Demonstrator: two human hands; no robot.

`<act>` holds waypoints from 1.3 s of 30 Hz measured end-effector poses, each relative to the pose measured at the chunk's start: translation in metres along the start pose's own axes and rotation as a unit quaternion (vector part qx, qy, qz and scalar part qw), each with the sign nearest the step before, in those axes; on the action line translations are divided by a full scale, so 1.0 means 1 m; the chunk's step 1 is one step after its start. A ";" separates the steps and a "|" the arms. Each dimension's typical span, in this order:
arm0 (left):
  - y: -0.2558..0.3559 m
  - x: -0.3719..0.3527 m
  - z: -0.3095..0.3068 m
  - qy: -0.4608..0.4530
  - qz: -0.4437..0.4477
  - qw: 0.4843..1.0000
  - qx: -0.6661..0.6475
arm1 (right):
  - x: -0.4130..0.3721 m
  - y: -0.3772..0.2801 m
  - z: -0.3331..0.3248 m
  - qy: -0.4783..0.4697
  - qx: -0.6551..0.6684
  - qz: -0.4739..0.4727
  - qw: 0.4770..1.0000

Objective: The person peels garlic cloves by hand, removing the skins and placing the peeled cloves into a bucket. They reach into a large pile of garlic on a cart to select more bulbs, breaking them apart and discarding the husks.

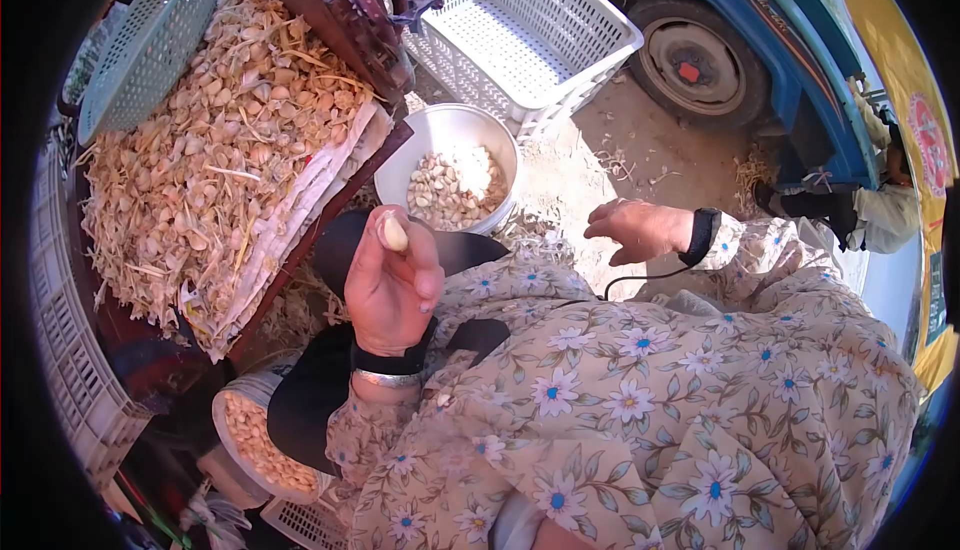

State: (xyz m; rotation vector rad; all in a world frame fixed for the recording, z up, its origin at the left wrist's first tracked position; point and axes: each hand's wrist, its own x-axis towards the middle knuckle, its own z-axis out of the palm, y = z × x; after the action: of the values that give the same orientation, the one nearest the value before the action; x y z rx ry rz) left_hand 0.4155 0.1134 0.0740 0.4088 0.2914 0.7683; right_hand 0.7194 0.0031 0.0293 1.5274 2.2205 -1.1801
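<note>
Raised in front of me at centre left, my left hand (392, 285) pinches a pale garlic clove (393, 234) between thumb and fingertips. Just behind it stands a white bucket (508, 165) with garlic cloves (450, 190) in its bottom. My right hand (638, 232) is to the right of the bucket, over the ground, with its fingers apart and nothing in them. To the left lies a big heap of garlic cloves and dry skins (230, 140). A second bucket (232, 430) by my left leg holds peeled cloves (262, 450).
A white plastic crate (590, 65) stands beyond the bucket. A green basket (150, 45) leans at the heap's far edge. A blue vehicle with a wheel (695, 65) is at the upper right. Another crate (85, 380) borders the left edge. A person (885, 215) is at the far right.
</note>
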 end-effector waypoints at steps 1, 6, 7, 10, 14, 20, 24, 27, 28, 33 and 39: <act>-0.001 0.000 0.004 0.030 -0.008 1.000 0.007 | 0.006 -0.012 -0.006 0.068 0.110 -0.006 0.992; -0.007 0.001 0.019 0.071 -0.044 0.989 0.123 | 0.040 -0.096 -0.058 0.205 0.537 -0.086 0.814; -0.009 0.001 0.022 0.074 -0.044 0.984 0.155 | 0.044 -0.109 -0.066 0.243 0.496 -0.123 0.825; -0.013 -0.003 0.012 0.048 -0.057 0.969 0.237 | 0.059 -0.125 -0.071 0.266 0.417 -0.145 0.857; -0.012 -0.005 0.010 0.048 -0.106 0.967 0.228 | 0.073 -0.120 -0.062 0.201 0.562 -0.164 0.785; -0.001 0.001 0.008 -0.010 -0.161 0.974 0.161 | 0.067 -0.103 -0.071 0.119 0.610 -0.167 0.765; 0.009 0.010 0.009 0.040 -0.110 0.950 0.289 | 0.066 -0.085 -0.090 0.119 0.611 -0.133 0.771; 0.017 0.019 0.009 0.083 -0.012 0.888 0.453 | 0.086 -0.070 -0.088 0.247 0.376 -0.143 0.882; 0.017 0.024 0.008 0.084 0.020 0.858 0.507 | 0.095 -0.065 -0.087 0.290 0.281 -0.156 0.902; 0.041 0.030 0.010 0.134 0.058 0.857 0.494 | 0.124 -0.085 -0.112 0.347 0.227 -0.140 0.899; 0.111 -0.048 0.010 0.264 0.178 0.855 0.410 | 0.223 -0.143 -0.143 0.422 0.102 -0.296 0.851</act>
State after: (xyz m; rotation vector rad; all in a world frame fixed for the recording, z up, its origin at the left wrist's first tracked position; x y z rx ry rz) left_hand 0.3195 0.1483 0.1387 1.0808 1.1068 1.0999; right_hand 0.5351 0.2380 0.0692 1.7180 3.4409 -0.9898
